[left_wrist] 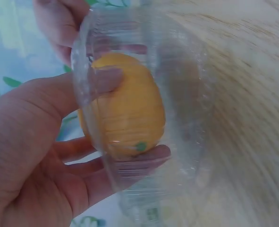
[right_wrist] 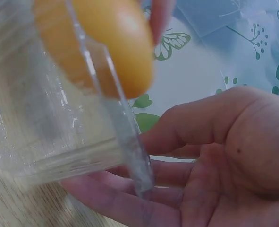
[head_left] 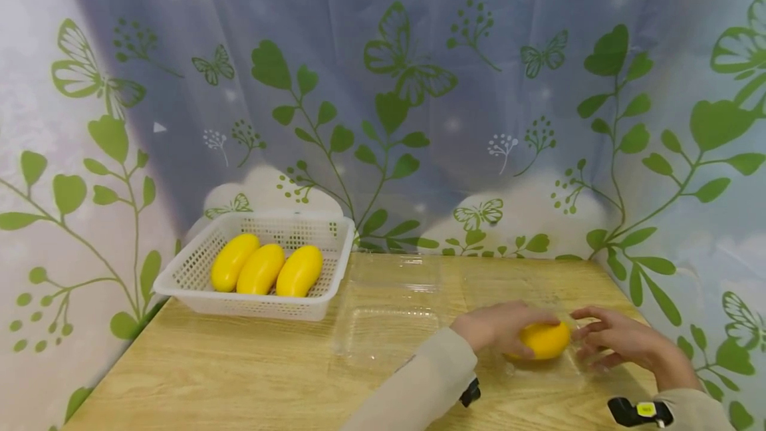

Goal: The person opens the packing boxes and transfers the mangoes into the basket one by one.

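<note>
A smooth yellow mango (head_left: 549,341) lies in my left hand (head_left: 501,328), its thumb and fingers curled round it. Clear plastic of a lidded box (left_wrist: 191,94) surrounds the mango in the left wrist view; a small green spot (left_wrist: 141,146) marks its end. At the box's right side is my right hand (head_left: 622,341), fingers spread and loosely bent. In the right wrist view the right thumb (right_wrist: 177,125) comes right up to the box rim (right_wrist: 130,142), and the fingers (right_wrist: 125,201) reach low along its outside, partly seen through the plastic.
A white perforated basket (head_left: 251,308) at the back left holds three more mangoes (head_left: 299,271). Between basket and hands lies another open clear box (head_left: 389,338). Everything stands on a wood-grain table (head_left: 209,364), with a patterned curtain (head_left: 419,151) behind.
</note>
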`<state>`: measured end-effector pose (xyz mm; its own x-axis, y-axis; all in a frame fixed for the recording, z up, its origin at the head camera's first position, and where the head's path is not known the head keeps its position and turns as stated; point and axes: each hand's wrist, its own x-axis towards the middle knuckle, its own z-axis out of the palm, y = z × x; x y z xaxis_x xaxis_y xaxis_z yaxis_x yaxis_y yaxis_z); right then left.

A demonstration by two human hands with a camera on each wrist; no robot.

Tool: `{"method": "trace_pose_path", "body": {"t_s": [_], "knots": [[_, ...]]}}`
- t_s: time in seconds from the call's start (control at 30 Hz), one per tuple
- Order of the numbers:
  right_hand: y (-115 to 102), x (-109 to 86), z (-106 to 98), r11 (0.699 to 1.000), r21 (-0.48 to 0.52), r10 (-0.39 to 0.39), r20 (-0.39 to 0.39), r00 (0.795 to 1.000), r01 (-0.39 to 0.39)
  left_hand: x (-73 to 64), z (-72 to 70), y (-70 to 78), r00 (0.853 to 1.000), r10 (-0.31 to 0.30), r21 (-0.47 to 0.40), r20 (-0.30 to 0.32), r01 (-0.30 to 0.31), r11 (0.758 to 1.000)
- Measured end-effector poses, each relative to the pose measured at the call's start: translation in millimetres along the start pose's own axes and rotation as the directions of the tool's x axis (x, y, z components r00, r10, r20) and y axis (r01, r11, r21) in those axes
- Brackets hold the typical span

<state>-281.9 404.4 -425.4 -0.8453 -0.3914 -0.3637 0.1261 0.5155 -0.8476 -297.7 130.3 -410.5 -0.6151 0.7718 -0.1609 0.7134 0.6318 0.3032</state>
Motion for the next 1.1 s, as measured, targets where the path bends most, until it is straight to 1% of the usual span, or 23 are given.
{"method": "trace_pose_path", "body": {"t_s": [0.13,0.3,0.43,0.53,0.63,0.73,0.93,1.0,1.1], "knots": [[-2,-0.4,1,1.0,0.0,0.005,-0.016,1.0,-0.005,-12.5,-8.5,3.0,0.998,0.049,-0.05,-0.03,-0.051,0.997],[-6,1.1,3,1.0,-0.013,0.005,-0.032,0.999,-0.006,-37.9,-20.4,0.8,0.988,0.106,-0.037,-0.108,-0.111,0.993],[-7,0.1,2,1.0,-0.031,-0.002,-0.036,0.999,0.001,-60.2,-27.1,-4.3,0.981,0.125,-0.042,-0.148,-0.133,0.99],[-6,-0.5,2,0.999,-0.037,-0.007,-0.034,0.999,0.006,-77.6,-29.4,-9.1,0.979,0.121,-0.047,-0.162,-0.13,0.99],[-6,0.2,2,0.999,-0.031,-0.009,-0.037,0.999,0.008,-95.0,-30.5,-16.7,0.975,0.119,-0.028,-0.188,-0.126,0.992],[-6,-0.2,2,1.0,-0.027,-0.016,-0.034,0.999,0.015,-112.8,-31.7,-25.9,0.97,0.119,-0.045,-0.212,-0.132,0.99],[-9,-1.2,4,0.999,-0.045,-0.017,-0.043,0.999,0.015,-151.8,-37.0,-41.1,0.951,0.099,-0.103,-0.292,-0.134,0.986],[-9,-1.2,4,0.999,-0.041,-0.014,-0.044,0.999,0.012,-162.1,-40.5,-44.5,0.945,0.089,-0.114,-0.316,-0.13,0.985],[-9,-1.5,4,0.999,-0.033,-0.017,-0.037,0.999,0.016,-176.1,-46.6,-49.3,0.939,0.066,-0.141,-0.337,-0.12,0.983]]}}
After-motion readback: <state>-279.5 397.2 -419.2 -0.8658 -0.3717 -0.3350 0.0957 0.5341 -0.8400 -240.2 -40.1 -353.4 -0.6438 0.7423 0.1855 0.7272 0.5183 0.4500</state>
